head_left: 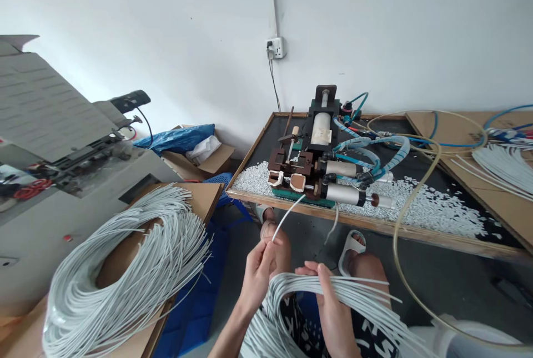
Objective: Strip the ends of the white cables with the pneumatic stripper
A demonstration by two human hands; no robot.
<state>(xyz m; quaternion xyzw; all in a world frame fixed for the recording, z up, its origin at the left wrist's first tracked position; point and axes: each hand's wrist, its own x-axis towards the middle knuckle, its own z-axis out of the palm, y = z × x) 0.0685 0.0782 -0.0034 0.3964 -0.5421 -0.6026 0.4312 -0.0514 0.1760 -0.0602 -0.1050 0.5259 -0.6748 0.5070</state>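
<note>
Your left hand [259,269] pinched a single white cable [288,217]; its long axis ran up and to the right, its far tip touching the pneumatic stripping machine [316,158] on the worktop [416,233]; your right hand [328,302], nearer you, gripped the cable bundle [358,291] across your lap.

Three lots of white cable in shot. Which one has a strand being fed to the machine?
The bundle on the lap, gripped by the right hand. The left hand pinches a single strand toward the stripping machine. The coil on cardboard and the far-right bundle lie untouched.
</note>
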